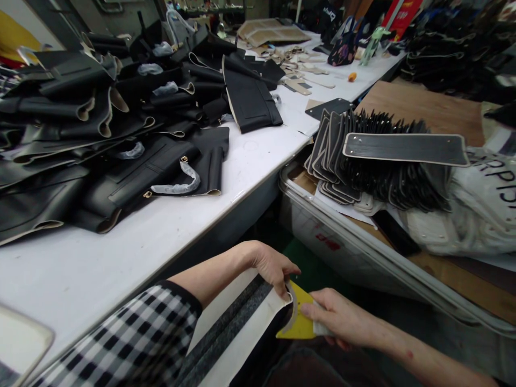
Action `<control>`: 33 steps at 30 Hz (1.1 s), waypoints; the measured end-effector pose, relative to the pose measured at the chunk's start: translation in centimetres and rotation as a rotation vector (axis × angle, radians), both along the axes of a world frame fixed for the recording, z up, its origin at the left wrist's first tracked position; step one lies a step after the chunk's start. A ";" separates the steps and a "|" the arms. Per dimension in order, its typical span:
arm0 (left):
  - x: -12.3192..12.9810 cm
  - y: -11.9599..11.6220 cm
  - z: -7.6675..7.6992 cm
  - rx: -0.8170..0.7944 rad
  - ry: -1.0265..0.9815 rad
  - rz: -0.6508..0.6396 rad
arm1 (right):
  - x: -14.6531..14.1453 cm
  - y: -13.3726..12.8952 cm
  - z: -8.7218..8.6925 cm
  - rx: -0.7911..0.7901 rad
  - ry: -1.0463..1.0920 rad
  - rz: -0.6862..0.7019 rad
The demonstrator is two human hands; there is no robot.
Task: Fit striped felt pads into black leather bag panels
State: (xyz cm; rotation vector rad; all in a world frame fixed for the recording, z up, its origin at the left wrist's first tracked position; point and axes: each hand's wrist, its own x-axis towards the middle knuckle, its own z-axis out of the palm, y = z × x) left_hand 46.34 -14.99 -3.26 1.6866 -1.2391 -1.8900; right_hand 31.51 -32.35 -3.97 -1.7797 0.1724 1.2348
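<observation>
My left hand (272, 269) is closed on the near-end edge of a black and cream leather piece (258, 328), whose cream backing and dark strips face up. It lies across my lap, its end curled. In my right hand (342, 316) is a yellow scraper (303, 314), gripped by its pale handle. The scraper's wide blade meets the curled end of the piece, close to my left fingertips. Part of the piece is hidden behind my left forearm and checked sleeve.
A white table (169, 231) on the left bears a heap of black leather pieces (100, 118), some with plastic-wrapped handles (181, 183). To the right, a white bin (318, 242) supports a board with stacked dark panels (387, 156) and a black phone (395, 231).
</observation>
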 end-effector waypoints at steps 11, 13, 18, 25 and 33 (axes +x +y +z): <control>0.4 0.3 -1.1 -0.120 -0.031 -0.011 | -0.5 1.1 -0.7 0.013 0.068 -0.051; 0.4 0.4 -1.1 -0.136 -0.031 -0.032 | -0.7 1.3 -0.9 0.028 0.077 -0.077; 0.7 0.3 -1.0 -0.203 -0.103 -0.093 | -1.2 2.0 -1.0 0.014 0.074 -0.128; 0.9 0.2 -0.6 -0.209 -0.153 -0.166 | -1.7 3.6 -0.3 -0.026 0.080 -0.188; 0.9 0.0 -1.6 -0.227 -0.109 -0.056 | -2.5 4.5 -1.9 -0.010 -0.076 -0.210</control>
